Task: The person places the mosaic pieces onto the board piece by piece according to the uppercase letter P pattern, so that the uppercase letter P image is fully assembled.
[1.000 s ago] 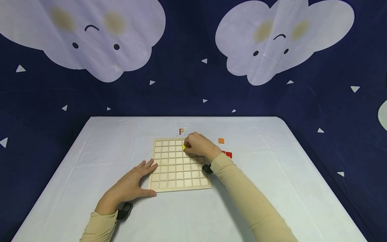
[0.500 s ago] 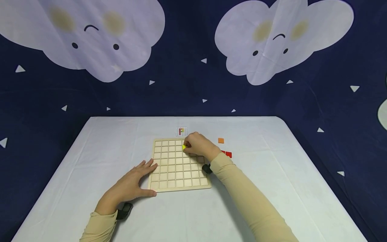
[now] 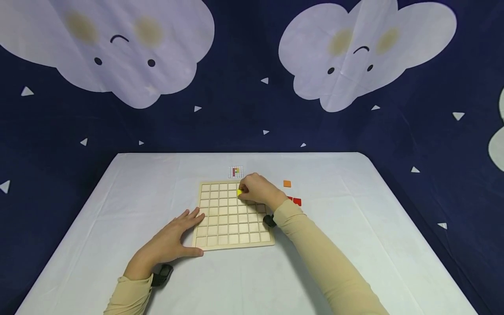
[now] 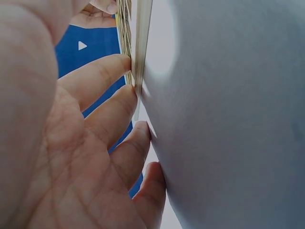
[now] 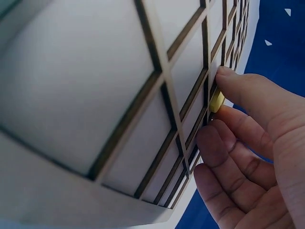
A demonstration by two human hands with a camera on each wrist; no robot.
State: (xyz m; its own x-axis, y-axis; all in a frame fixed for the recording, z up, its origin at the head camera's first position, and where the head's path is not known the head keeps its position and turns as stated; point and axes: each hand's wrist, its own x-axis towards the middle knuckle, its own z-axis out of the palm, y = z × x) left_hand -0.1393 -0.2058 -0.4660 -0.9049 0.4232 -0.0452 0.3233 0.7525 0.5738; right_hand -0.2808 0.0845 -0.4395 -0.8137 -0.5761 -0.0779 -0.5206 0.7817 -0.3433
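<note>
A pale wooden grid board (image 3: 223, 229) of square cells lies on the white table. At its left edge rests my left hand (image 3: 167, 239), fingers spread and extended; in the left wrist view the fingertips (image 4: 127, 93) touch the board's side and the table. My right hand (image 3: 260, 190) reaches over the upper part of the board. Between its thumb and index finger it pinches a small yellow tile (image 5: 217, 101), low at a cell of the grid. The head view shows only the tile's left part beside the fingers.
Behind the board lies a small printed card (image 3: 236, 172) with a coloured grid pattern. To the right are an orange tile (image 3: 287, 183) and red tiles (image 3: 297, 201), partly behind the right wrist. A dark blue cloud-print backdrop (image 3: 244, 118) stands beyond the table's far edge.
</note>
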